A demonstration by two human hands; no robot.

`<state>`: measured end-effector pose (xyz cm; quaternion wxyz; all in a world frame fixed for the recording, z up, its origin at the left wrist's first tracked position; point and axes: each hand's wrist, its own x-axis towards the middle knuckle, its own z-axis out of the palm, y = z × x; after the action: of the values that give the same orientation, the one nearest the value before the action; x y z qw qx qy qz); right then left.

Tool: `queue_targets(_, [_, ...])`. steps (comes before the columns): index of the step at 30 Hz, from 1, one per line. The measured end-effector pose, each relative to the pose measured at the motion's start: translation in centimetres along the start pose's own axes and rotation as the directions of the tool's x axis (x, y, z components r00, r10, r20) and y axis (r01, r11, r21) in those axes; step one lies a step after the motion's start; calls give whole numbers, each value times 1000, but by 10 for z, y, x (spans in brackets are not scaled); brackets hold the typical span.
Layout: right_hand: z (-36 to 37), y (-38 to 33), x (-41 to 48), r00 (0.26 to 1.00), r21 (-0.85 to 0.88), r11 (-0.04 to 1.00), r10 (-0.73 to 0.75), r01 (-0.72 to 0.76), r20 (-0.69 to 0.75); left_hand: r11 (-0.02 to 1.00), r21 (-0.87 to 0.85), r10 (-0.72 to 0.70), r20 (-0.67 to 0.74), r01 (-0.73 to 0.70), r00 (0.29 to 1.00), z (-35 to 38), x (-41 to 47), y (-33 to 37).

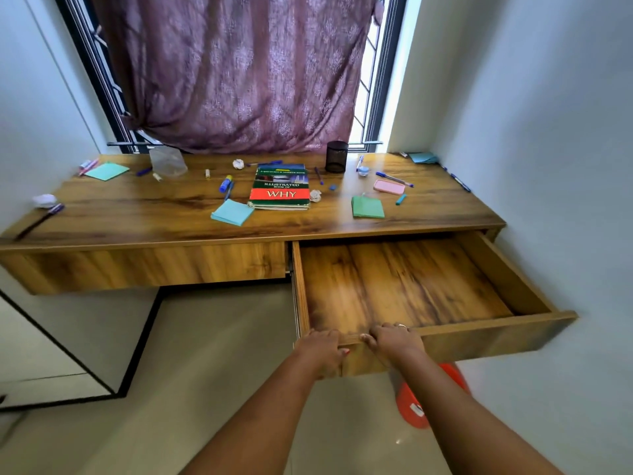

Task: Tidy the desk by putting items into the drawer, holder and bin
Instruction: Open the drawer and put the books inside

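Observation:
The right-hand drawer (404,282) of the wooden desk (144,207) is pulled out and shows a bare wooden bottom. My left hand (320,351) and my right hand (394,342) both grip its front edge, fingers curled over the top. On the desk lie a book titled "WHY" (280,188), blue sticky notes (232,212), green sticky notes (367,207), several pens (394,179), a glue stick (225,184), a pink case (389,186) and crumpled paper balls (315,196). A black mesh holder (336,156) stands at the back.
A red bin (412,404) sits on the floor under the open drawer, partly hidden by my right arm. A clear plastic container (168,161) stands at the back left. The left drawer (147,265) is closed. White walls flank the desk; a purple curtain (233,73) hangs behind.

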<state>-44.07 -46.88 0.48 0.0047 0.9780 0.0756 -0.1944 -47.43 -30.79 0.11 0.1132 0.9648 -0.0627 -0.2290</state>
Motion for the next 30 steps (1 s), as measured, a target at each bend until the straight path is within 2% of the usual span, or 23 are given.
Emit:
queue_targets(6, [-5, 0, -7, 999, 9, 1000, -28, 28, -17, 997, -51, -66, 6, 66, 998, -3, -9, 4])
queue_targets(13, [-6, 2, -9, 998, 18, 998, -57, 58, -32, 994, 11, -112, 39, 112, 993, 0, -3, 8])
queue_targets(16, [-11, 0, -6, 998, 15, 998, -56, 56, -19, 979, -157, -122, 74, 132, 990, -2, 0, 5])
queue_targets(19, [-20, -5, 2, 999, 14, 999, -39, 38, 22, 855, -500, -94, 111, 137, 989, -9, 1, -3])
queue_targets(21, [-26, -12, 9, 999, 53, 998, -18, 16, 49, 744, -653, -100, 105, 144, 990, -17, 1, -9])
queue_targets(27, [-41, -58, 31, 994, 196, 977, -94, 82, 53, 501, -862, -222, -46, 74, 974, -52, 15, -37])
queue_targets(30, [-47, -85, 50, 983, 254, 954, -177, 161, 39, 329, -943, -330, -66, 49, 942, -64, 30, -59])
